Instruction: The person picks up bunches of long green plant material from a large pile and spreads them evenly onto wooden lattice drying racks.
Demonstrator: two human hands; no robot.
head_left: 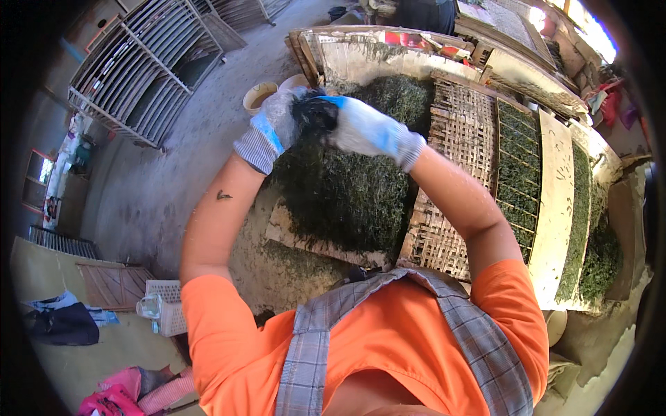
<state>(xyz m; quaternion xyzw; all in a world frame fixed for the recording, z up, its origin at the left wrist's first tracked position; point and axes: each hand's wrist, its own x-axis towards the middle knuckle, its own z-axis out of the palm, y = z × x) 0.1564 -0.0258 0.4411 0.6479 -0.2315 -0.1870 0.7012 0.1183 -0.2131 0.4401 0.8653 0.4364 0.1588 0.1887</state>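
Note:
My left hand and my right hand, both in white and blue work gloves with grey cuffs, are raised over a dark green heap. Pressed between them is a clump of dark, stringy leaf-like strands. Both hands are blurred by motion, and their fingers curl round the clump's sides. Below lies the large heap of fine dark green strands, spread on a wooden board. To the right of the heap, a woven bamboo mat lies at a slant.
Slatted trays of green strands and a pale plank lie right of the mat. Two pale buckets stand beyond my left hand. A tall tray rack is at far left; a white plastic basket sits lower left.

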